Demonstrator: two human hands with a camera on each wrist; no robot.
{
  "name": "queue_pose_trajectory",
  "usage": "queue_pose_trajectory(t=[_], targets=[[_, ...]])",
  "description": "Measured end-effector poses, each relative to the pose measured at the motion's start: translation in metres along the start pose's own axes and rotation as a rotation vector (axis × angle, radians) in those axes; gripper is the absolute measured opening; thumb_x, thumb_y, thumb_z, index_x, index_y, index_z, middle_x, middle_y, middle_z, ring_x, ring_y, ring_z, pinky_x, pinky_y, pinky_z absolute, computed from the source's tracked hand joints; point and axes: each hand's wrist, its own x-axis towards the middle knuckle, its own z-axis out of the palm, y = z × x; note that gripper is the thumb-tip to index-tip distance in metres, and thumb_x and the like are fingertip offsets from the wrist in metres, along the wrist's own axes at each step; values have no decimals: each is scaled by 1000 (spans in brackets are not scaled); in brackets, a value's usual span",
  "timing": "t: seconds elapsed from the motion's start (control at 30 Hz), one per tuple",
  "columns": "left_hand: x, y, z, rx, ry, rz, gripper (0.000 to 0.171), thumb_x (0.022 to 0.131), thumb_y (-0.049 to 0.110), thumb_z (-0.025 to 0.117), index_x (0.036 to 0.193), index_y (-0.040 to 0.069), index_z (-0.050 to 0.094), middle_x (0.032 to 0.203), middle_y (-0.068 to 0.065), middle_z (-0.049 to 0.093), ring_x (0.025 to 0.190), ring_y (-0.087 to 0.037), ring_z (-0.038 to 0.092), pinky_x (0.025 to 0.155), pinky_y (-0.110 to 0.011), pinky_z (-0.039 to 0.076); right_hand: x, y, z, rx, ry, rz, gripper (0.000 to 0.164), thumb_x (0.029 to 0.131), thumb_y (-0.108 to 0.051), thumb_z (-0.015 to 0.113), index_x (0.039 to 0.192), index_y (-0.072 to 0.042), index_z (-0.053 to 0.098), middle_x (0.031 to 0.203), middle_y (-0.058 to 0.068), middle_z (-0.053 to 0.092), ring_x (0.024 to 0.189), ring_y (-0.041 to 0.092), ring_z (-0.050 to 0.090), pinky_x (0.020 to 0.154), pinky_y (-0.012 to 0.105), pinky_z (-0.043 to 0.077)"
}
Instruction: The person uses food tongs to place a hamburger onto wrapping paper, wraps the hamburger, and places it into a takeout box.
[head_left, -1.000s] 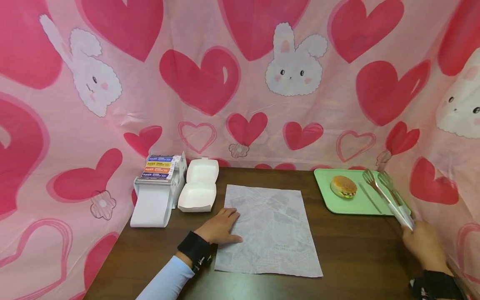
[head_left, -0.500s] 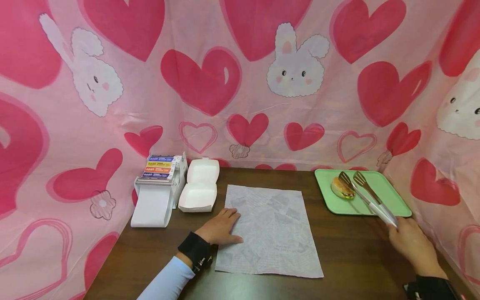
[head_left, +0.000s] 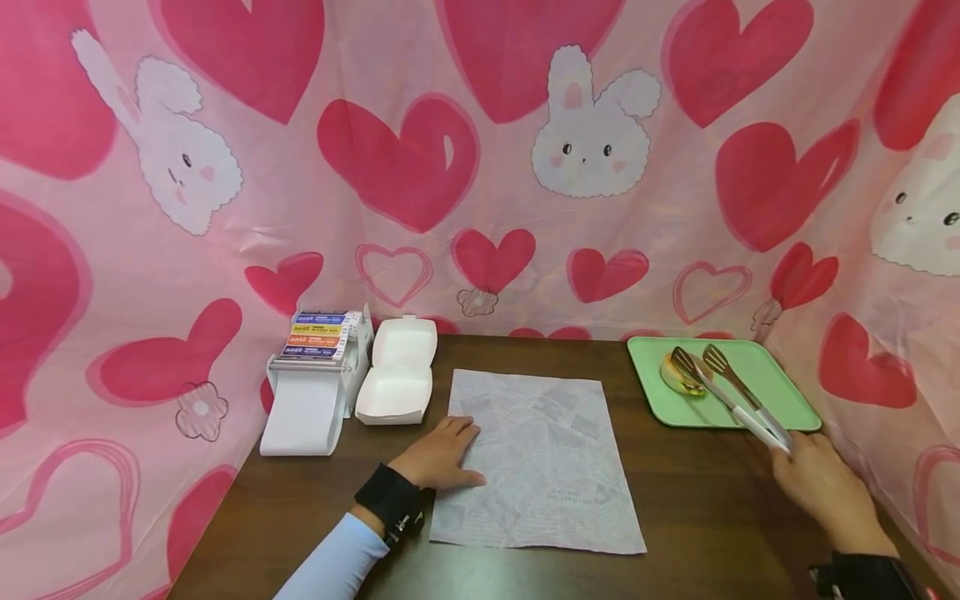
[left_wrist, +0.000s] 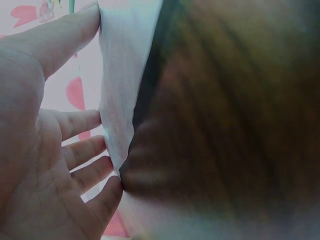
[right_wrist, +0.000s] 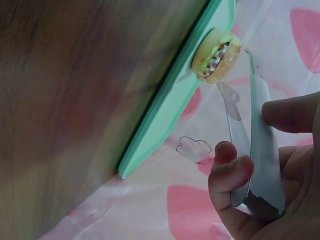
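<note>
Swung left since earlier, the tongs (head_left: pixel 756 425) held in my right grip (head_left: pixel 827 485), the nearer hand, slant up-left toward the burger (head_left: pixel 674 379) at the head view's right.

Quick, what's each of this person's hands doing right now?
Left hand: open, fingers spread, touching the left part of the paper sheet.
Right hand: holding the metal tongs, their tips apart.
</note>
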Motion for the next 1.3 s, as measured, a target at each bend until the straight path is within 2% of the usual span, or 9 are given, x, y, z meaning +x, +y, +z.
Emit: queue_pose_trajectory(t=[0.1, 0.3, 0.5, 0.63, 0.87, 1.07, 1.3], targets=[[0, 0, 0, 4, -5, -2, 84, 88, 56, 72, 149, 4, 46, 156, -17, 41, 145, -38, 35, 114, -50, 38, 1, -3, 1, -5, 9, -4, 38, 95, -13, 54, 117, 17, 49, 102, 44, 48, 96, 64, 50, 73, 75, 42], [0, 1, -1, 3, -10, -6, 85, 87, 56, 72, 149, 4, 46, 156, -17, 41, 145, -37, 35, 114, -49, 38, 3, -9, -5, -18, -51, 59, 47, 103, -32, 55, 99, 15, 49, 89, 38, 53, 81, 62, 54, 60, 67, 44], [-1, 1, -2, 2, -2, 8, 84, 88, 55, 73, 149, 4, 46, 156, -17, 41, 145, -37, 35, 114, -49, 39, 6, -13, -11, -36, -105, 93, 52, 108, -40, 43, 102, 12, 50, 94, 41, 58, 84, 61, 57, 59, 65, 45], [-3, 2, -3, -5, 6, 20, 83, 88, 53, 73, 149, 3, 46, 155, -18, 41, 145, -36, 35, 113, -48, 39, 7, -15, -12, -50, -105, 110, 45, 109, -35, 37, 102, 7, 50, 94, 38, 58, 86, 60, 57, 60, 64, 45], [-3, 2, -5, 1, -4, 11, 83, 89, 54, 72, 150, 3, 45, 156, -17, 40, 145, -34, 34, 114, -47, 38, 9, -15, -10, -36, -118, 129, 47, 108, -36, 32, 104, 7, 52, 100, 38, 57, 92, 60, 55, 67, 66, 45], [-2, 3, -4, 10, -5, 5, 84, 89, 55, 72, 150, 4, 45, 156, -16, 40, 145, -34, 34, 114, -47, 38, 12, -17, -8, -20, -94, 99, 50, 108, -33, 32, 91, 9, 54, 83, 33, 57, 82, 58, 56, 65, 66, 44], [-2, 2, -3, 0, -7, 0, 85, 88, 55, 72, 150, 4, 45, 157, -16, 39, 145, -34, 34, 114, -48, 38, 19, -24, -8, -25, -67, 51, 49, 108, -27, 35, 83, 12, 52, 75, 29, 54, 73, 54, 55, 63, 67, 45]])
